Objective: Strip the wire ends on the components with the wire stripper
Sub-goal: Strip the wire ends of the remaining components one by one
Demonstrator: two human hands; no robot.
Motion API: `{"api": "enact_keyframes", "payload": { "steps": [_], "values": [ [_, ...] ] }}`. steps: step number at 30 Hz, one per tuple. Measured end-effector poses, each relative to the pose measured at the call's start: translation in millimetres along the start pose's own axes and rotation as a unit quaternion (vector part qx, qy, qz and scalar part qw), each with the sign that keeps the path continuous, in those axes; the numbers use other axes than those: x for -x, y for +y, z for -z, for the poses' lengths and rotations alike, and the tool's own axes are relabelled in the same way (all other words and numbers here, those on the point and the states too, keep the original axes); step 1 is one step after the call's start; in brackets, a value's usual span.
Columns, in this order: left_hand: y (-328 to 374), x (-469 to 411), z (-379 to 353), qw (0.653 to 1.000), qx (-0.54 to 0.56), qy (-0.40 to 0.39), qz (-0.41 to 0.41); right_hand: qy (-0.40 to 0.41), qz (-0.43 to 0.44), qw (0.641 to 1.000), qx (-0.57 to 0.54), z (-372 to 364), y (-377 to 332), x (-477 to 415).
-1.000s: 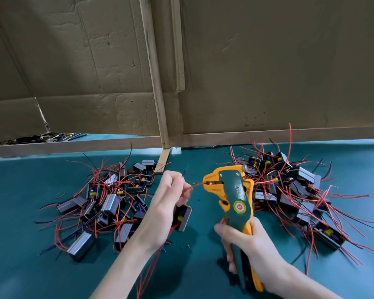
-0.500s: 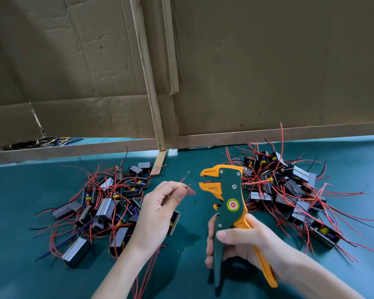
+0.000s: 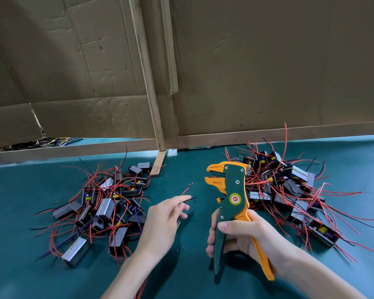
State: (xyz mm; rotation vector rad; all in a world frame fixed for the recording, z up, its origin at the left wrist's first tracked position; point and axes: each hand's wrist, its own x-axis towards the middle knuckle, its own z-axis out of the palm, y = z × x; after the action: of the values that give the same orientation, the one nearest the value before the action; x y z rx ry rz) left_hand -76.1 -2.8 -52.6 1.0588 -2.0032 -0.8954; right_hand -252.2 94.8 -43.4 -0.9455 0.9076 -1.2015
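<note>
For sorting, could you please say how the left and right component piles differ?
The left pile sits by the left hand, the right pile behind the stripper. The right pile's wires fan farther, one standing tall; the left pile's stay lower. Both: dark blocks, red wires.

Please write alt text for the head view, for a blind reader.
A right hand grips a wire stripper upright over a teal table, while the left hand holds thin wires beside it. Piles of wired components lie at both sides.
</note>
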Motion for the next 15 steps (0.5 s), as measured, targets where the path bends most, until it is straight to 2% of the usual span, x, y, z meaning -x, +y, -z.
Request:
{"api": "enact_keyframes", "payload": {
  "steps": [6,10,15],
  "values": [
    [10.1,-1.6,8.0,0.989,0.121,0.087,-0.018,-0.002,-0.002,1.000,0.018,-0.2,0.5,0.4],
    [18.2,-1.3,12.9,0.979,0.175,0.098,-0.045,-0.004,-0.008,1.000,0.028,-0.3,0.4,1.2],
    [22.5,-2.7,18.1,0.977,0.184,0.069,-0.087,-0.046,-0.013,0.998,0.041,-0.6,-1.5,4.3]
  ]
}}
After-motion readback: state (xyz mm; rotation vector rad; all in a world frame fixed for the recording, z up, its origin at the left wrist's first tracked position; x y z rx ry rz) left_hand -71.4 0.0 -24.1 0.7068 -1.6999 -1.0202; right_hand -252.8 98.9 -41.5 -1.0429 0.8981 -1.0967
